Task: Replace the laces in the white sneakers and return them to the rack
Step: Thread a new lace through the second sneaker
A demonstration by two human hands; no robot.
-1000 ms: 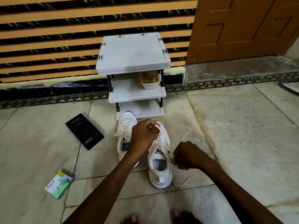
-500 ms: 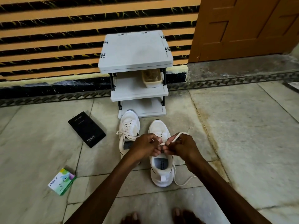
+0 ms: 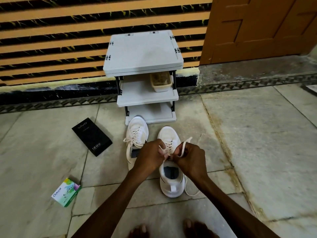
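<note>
Both hands meet over the tongue of the nearer sneaker (image 3: 171,184). My left hand (image 3: 151,157) pinches one strand of the lace (image 3: 184,146) in curled fingers. My right hand (image 3: 190,158) pinches a folded loop of it, the tip standing above the knuckles. I judge the step in hand to be tying the bow on this shoe.

Fault conditions:
- The loop may slip out of the pinch, because the lace is flat and looks smooth. The bow would then collapse.
- The free tail (image 3: 190,194) trails on the floor (image 3: 257,152) past the heel. A pull could catch it under the sole.
- Nothing holds the shoe down, so a hard upward pull may tip it.

The farther sneaker (image 3: 137,133) lies just beside it to the left, laced and apparently knotted, with its toe at the bottom shelf of the rack (image 3: 144,52). Neither shoe is on the rack yet.

Materials: both uppers are white and soft-looking, with a grey insole and a heel tab on the nearer one. The rack has three pale grey slab shelves on thin black posts. A beige rectangular tray (image 3: 161,81) sits on the middle shelf. The floor is polished stone, stained along one seam. A matte black box (image 3: 91,136) and a glossy green carton (image 3: 66,192) lie well to the left.
</note>
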